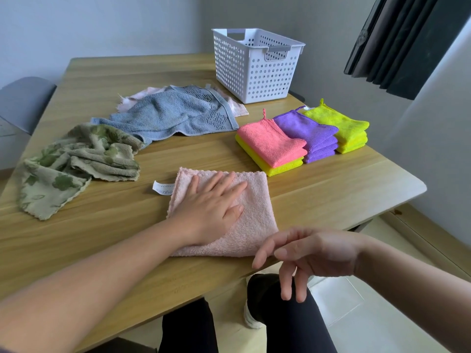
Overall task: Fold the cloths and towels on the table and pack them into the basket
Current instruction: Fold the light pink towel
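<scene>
My left hand [211, 205] lies flat, fingers straight, on the folded pink towel [244, 225]. My right hand [305, 253] hovers loose and empty just beside its near corner.

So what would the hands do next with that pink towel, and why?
Probably the right hand takes the near edge of the pink towel and folds it over once more: the left hand presses it flat, the right holds nothing, and it looks larger than the folded stacks beside it.

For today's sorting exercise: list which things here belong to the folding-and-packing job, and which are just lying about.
Job: pink towel, green towel, blue towel, pale cloth, folded cloths, basket, table.
Lying about: chair, curtain.
</scene>
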### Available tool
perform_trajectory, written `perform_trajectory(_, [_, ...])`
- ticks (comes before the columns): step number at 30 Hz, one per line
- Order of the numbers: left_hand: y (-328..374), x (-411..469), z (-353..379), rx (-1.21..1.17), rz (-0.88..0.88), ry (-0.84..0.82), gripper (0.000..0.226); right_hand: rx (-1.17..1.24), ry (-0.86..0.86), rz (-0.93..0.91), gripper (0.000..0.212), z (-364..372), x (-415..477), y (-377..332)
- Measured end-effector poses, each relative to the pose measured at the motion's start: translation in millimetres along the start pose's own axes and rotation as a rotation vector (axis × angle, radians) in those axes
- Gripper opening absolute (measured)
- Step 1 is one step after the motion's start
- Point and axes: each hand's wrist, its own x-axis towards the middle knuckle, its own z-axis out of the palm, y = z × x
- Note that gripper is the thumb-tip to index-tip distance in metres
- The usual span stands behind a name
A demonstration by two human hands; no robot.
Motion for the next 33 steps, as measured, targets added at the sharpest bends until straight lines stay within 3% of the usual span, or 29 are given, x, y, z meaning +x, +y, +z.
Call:
perform_trajectory(3, [-1,4,-3,-0.045,-0.018,-0.055,0.054,0.055,-0.005,-0.05,0.029,-1,5,3])
perform_trajectory(9, [-1,12,-9,-0.111,-0.039,-0.167,0.053,0.326,0.05,-0.174,0.057,7,24,10])
perform_trajectory(15, [-2,11,-7,-0.09,-0.029,-0.153,0.054,0.311,0.014,-0.159,0.04,7,23,12])
perform_trajectory(26, [0,1,1,0.001,-0.008,-0.019,0.055,-0.071,0.113,-0.033,0.029,8,-10,3])
perform_trajectory(30, [0,1,2,0.022,-0.008,-0.007,0.056,-0.068,0.137,-0.02,0.031,4,-24,4])
perform_trajectory(33, [2,1,1,0.031,-0.01,-0.015,0.057,-0.011,0.25,-0.034,0.028,0,-32,6])
